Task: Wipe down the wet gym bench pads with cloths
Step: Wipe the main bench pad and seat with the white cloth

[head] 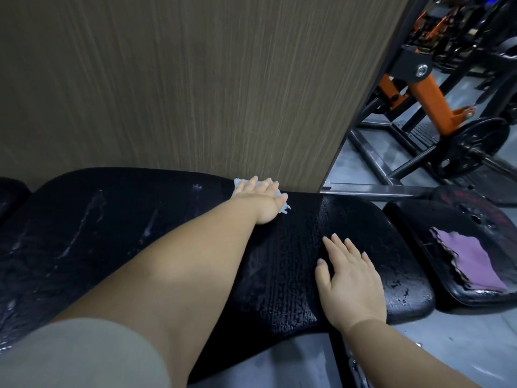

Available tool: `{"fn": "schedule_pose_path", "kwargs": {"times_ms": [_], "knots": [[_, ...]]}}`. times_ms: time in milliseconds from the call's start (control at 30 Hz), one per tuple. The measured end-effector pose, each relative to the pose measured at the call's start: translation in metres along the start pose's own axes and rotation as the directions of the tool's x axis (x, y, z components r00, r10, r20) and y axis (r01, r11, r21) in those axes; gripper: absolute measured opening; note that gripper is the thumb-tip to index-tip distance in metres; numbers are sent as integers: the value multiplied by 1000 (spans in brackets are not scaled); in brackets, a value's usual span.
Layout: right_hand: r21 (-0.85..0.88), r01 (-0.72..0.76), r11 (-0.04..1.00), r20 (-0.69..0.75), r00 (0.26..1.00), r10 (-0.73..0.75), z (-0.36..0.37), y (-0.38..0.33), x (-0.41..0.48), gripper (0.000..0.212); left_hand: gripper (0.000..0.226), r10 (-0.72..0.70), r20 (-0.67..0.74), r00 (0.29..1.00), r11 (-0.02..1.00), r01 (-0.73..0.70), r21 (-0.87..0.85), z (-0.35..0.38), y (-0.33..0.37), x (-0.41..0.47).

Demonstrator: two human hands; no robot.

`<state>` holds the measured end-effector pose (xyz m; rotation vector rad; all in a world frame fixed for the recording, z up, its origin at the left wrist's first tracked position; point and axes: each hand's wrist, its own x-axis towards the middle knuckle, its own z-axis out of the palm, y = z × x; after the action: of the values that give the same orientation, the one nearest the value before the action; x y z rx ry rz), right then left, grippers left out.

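A long black bench pad [288, 264] runs across the view, beaded with water on its right part and streaked on its left. My left hand [261, 198] reaches to the pad's far edge by the wall and presses flat on a light blue cloth [240, 182], which shows only at its edges around my fingers. My right hand [347, 278] rests flat on the wet pad nearer to me, fingers spread, holding nothing. A purple cloth [470, 261] lies on the smaller black seat pad [419, 214] at the right.
A wood-grain wall panel [181, 79] stands directly behind the bench. At the right back, an orange and black machine [428, 91] with a weight plate [472, 147] stands on the grey floor [453, 345]. Another dark pad [11, 191] shows at the far left.
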<state>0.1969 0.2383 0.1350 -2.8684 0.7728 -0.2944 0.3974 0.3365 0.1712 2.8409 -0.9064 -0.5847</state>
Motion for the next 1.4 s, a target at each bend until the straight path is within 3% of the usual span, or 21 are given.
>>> {"fn": "schedule_pose_path", "kwargs": {"times_ms": [400,700,1067,1267,1400], "knots": [[-6,-5,1000,-6,1000,5,1,0,0,78,61,-20,-37,999,998,22,61,2,-5,9],[1,-30,1000,30,999,30,-5,-4,-2,50,61,73,-1,997,995,-73,63,29,0,-68],[-89,-55,994,155,986,69,-13,-22,-7,51,63,142,48,989,986,-145,81,62,8,-160],[11,206,979,227,953,-203,-8,-50,-21,46,63,161,69,985,982,-166,91,72,5,-189],[69,184,980,204,959,-195,-5,-54,-23,46,63,179,92,979,977,-188,97,75,0,-204]]}}
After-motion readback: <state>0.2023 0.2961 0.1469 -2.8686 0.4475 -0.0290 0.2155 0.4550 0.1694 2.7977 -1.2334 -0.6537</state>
